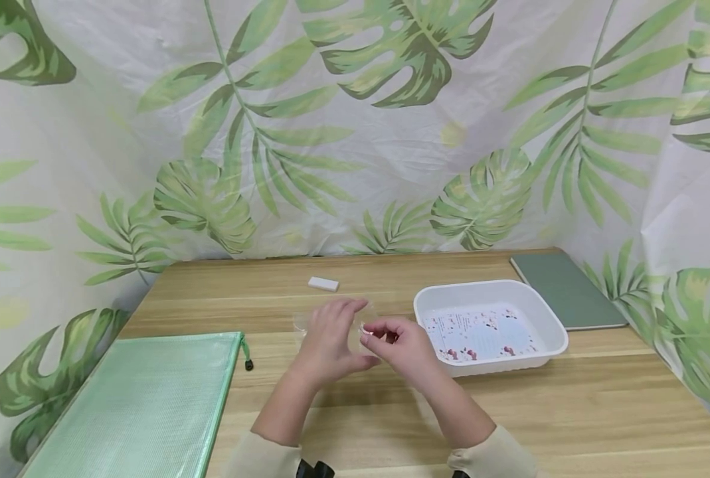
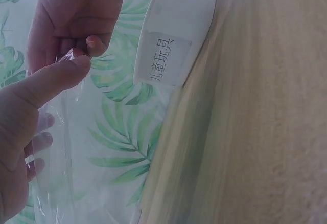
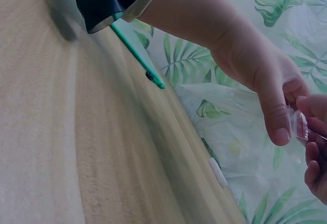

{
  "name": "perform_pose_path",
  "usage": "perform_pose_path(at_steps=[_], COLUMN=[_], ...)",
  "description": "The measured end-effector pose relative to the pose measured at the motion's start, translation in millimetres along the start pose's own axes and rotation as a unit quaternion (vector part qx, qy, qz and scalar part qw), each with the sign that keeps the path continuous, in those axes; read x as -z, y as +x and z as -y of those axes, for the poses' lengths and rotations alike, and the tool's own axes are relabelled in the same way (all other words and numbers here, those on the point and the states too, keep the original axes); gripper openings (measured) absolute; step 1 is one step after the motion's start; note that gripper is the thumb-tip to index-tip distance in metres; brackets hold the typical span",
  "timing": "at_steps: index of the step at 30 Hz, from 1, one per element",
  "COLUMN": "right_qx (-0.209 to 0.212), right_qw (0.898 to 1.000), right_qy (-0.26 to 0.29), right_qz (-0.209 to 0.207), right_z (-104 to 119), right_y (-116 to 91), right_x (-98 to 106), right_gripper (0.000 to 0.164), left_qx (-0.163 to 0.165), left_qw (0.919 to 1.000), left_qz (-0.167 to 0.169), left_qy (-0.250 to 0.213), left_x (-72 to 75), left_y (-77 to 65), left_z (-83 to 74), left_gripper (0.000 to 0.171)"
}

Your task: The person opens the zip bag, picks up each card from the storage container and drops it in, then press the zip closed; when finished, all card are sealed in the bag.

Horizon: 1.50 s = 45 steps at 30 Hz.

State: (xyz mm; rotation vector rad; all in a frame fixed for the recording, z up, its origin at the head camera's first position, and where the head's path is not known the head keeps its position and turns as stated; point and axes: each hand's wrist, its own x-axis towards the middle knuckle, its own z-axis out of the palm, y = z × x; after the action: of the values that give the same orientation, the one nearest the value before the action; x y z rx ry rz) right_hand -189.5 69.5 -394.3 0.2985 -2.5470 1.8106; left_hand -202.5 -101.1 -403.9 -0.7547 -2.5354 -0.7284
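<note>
A clear plastic zip bag (image 2: 53,152), thin and see-through, hangs between both hands above the table. My left hand (image 1: 327,342) holds it with the thumb on one side and the fingers behind, visible through the film in the left wrist view. At the bag's edge my right hand (image 1: 405,345) pinches the film between thumb and curled fingers. A short red line (image 3: 302,124) shows on the film there in the right wrist view. What the bag contains, if anything, I cannot tell.
Right of the hands stands a white plastic tray (image 1: 554,335) with a printed sheet (image 1: 480,335) inside. Behind it lies a grey-green notebook (image 1: 570,292). A white eraser-like block (image 1: 323,284) lies farther back. At left is a green mesh zip pouch (image 1: 145,398).
</note>
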Motion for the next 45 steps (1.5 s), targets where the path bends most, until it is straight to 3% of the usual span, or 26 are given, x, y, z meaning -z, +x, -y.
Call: perform_pose_path(at_steps=[4,12,19,25,29,35,40,45], right_qx=[-0.006,-0.025,-0.013,-0.01,-0.001,-0.01,-0.07,-0.105], right_qw=[1.0,0.997,0.999,0.999,1.0,0.993,0.977,0.953], right_qy=[0.002,0.07,0.053,0.044,0.007,-0.119,-0.2,-0.278], right_qz=[-0.01,-0.017,0.002,0.014,-0.01,-0.023,0.012,0.061], right_z=[-0.5,-2.0,-1.9,-1.2,-3.4,-23.1,-50.6,-74.8], right_y=[-0.4,4.2,4.0,5.2,12.2,31.3,44.3,50.9], right_x=[-0.4,5.0,6.9,17.4,44.5,106.7,151.5,177.8], right_gripper=[0.014,0.014,0.019,0.024,0.025,0.033,0.039,0.036], left_qx=[0.01,0.054,0.061,0.088,0.111,0.123,0.112,0.101], left_qw=[0.9998,0.9956,0.9911,0.987,0.9847,0.9826,0.985,0.9869], left_qz=[0.005,0.025,0.03,0.019,0.015,0.026,0.027,0.019], left_qy=[-0.019,-0.072,-0.115,-0.133,-0.134,-0.136,-0.128,-0.125], left_x=[-1.5,-0.1,-3.5,-2.8,-0.3,0.7,-0.7,-2.7], left_y=[-0.6,-1.5,-2.5,-2.8,-2.9,-2.5,-2.0,-2.0], left_z=[0.0,4.0,7.5,11.1,14.1,14.2,13.0,12.1], left_gripper=[0.088,0.087,0.097,0.085,0.086,0.09,0.093,0.093])
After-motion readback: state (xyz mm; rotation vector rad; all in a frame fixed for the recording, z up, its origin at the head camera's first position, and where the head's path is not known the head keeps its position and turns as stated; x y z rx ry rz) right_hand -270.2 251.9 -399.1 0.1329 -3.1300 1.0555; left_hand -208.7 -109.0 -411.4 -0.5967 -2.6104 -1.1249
